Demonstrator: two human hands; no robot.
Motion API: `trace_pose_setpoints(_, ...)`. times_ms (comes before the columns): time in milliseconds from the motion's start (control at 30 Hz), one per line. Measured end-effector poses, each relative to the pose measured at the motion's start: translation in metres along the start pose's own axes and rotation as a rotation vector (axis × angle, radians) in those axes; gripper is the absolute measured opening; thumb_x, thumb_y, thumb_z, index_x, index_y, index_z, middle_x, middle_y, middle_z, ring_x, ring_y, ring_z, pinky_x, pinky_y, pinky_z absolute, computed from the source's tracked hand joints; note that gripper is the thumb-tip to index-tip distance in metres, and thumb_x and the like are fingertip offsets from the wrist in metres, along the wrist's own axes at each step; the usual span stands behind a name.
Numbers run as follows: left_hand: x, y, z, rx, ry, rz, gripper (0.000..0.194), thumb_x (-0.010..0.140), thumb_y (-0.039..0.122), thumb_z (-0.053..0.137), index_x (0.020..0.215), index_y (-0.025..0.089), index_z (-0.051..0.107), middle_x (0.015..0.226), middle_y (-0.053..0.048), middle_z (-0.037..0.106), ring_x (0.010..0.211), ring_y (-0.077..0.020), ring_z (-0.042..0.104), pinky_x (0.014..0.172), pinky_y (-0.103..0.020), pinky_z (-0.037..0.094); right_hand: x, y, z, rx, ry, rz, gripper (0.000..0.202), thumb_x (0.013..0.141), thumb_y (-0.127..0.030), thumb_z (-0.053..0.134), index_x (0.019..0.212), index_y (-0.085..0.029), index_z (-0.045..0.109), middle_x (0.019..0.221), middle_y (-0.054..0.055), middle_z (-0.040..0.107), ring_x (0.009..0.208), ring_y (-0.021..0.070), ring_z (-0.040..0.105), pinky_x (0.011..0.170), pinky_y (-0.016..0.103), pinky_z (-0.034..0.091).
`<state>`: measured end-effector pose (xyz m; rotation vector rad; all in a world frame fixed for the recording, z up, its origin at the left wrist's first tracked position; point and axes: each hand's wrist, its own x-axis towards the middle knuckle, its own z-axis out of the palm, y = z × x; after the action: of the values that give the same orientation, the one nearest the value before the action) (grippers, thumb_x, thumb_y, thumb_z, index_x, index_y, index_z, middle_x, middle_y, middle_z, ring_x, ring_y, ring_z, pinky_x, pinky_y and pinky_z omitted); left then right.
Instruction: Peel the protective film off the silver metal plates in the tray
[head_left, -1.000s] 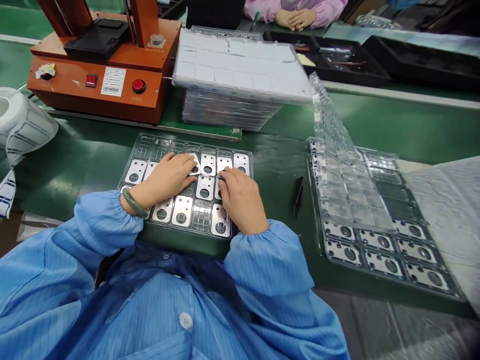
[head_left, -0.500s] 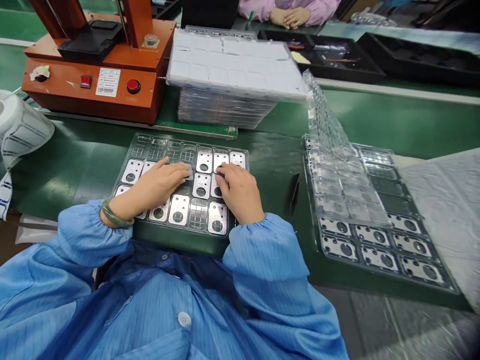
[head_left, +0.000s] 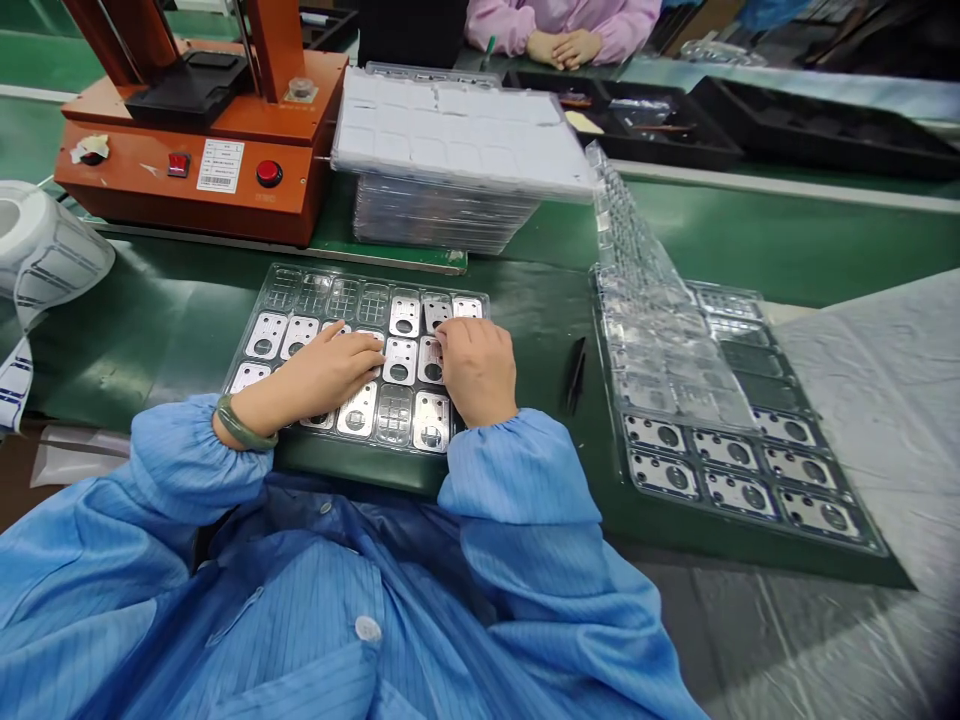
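A clear plastic tray [head_left: 330, 455] lies in front of me, its pockets partly filled with silver metal plates, each with a large round hole. My left hand [head_left: 330, 368] rests over the tray's middle row, fingers stretched out flat and thumb apart; a plate lies partly hidden beneath its fingertips. At the right side of the tray, my right hand [head_left: 478, 368] has thumb and fingers pinched at the lower edge of a metal plate [head_left: 436, 312] in the top row. That plate looks tilted and darker than its neighbours. The right fingertips are partly hidden.
Black tweezers [head_left: 575, 375] lie right of the tray. Farther right, a clear lid [head_left: 667, 340] leans over a second tray [head_left: 750, 515] of plates. Behind stand stacked trays [head_left: 450, 215] and an orange press [head_left: 187, 195]. A label roll [head_left: 56, 250] is at left; a co-worker's hands [head_left: 566, 48] rest opposite.
My right hand's fingers have closed on the top-row plate, which now tilts. A plate now shows in the middle-row pocket by my left fingers. The whole view has shifted slightly.
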<state>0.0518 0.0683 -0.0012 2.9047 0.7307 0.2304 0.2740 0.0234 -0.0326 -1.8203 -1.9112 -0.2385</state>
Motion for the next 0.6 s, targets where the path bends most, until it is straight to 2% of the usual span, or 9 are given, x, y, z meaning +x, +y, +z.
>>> trace_pose_setpoints(100, 0.004, 0.001, 0.001, 0.007, -0.014, -0.021, 0.03, 0.098, 0.023, 0.039, 0.118, 0.015, 0.06, 0.13, -0.013, 0.061, 0.117, -0.0243, 0.059, 0.111, -0.055, 0.034, -0.001, -0.001, -0.008, -0.025, 0.097, 0.055, 0.028, 0.098, -0.019, 0.035, 0.091, -0.017, 0.062, 0.093, 0.011, 0.068, 0.089, 0.0233, 0.057, 0.079, 0.038, 0.041)
trace_pose_setpoints(167, 0.004, -0.001, 0.002, -0.007, -0.008, -0.034, 0.031, 0.098, 0.023, 0.039, 0.12, 0.015, 0.059, 0.131, -0.013, 0.06, 0.118, -0.025, 0.058, 0.11, -0.055, 0.035, -0.006, -0.001, -0.018, -0.019, 0.209, 0.084, 0.027, 0.1, -0.023, 0.035, 0.092, -0.018, 0.06, 0.097, 0.011, 0.068, 0.092, 0.0236, 0.058, 0.08, 0.039, 0.043)
trace_pose_setpoints(267, 0.005, -0.002, 0.001, -0.029, 0.033, -0.042, 0.031, 0.097, 0.023, 0.041, 0.123, 0.014, 0.056, 0.135, -0.014, 0.057, 0.124, -0.0263, 0.055, 0.11, -0.054, 0.036, -0.022, 0.001, -0.037, 0.043, 0.424, 0.059, 0.019, 0.099, -0.023, 0.041, 0.095, -0.019, 0.059, 0.1, 0.011, 0.069, 0.097, 0.0232, 0.061, 0.083, 0.039, 0.048)
trace_pose_setpoints(333, 0.01, -0.001, 0.0, -0.033, 0.05, -0.05, 0.034, 0.097, 0.023, 0.042, 0.127, 0.013, 0.053, 0.139, -0.015, 0.053, 0.13, -0.0273, 0.05, 0.111, -0.053, 0.035, -0.04, 0.002, -0.049, 0.056, 0.488, 0.019, 0.013, 0.096, -0.019, 0.046, 0.098, -0.019, 0.059, 0.099, 0.011, 0.07, 0.098, 0.0234, 0.064, 0.084, 0.04, 0.051)
trace_pose_setpoints(500, 0.035, 0.001, 0.001, -0.046, -0.03, -0.131, 0.044, 0.098, 0.024, 0.042, 0.14, 0.011, 0.04, 0.15, -0.016, 0.041, 0.142, -0.0292, 0.035, 0.115, -0.057, 0.027, -0.09, 0.002, -0.068, -0.018, 0.39, -0.135, 0.019, 0.087, -0.01, 0.06, 0.103, -0.021, 0.058, 0.1, 0.009, 0.072, 0.099, 0.0227, 0.068, 0.088, 0.04, 0.054)
trace_pose_setpoints(600, 0.049, 0.001, 0.004, -0.046, -0.06, -0.149, 0.046, 0.097, 0.024, 0.043, 0.141, 0.011, 0.039, 0.151, -0.016, 0.041, 0.143, -0.0294, 0.034, 0.116, -0.06, 0.022, -0.111, 0.0, -0.069, -0.013, 0.264, -0.222, 0.022, 0.085, -0.008, 0.062, 0.104, -0.02, 0.059, 0.099, 0.007, 0.073, 0.098, 0.0213, 0.068, 0.092, 0.04, 0.053)
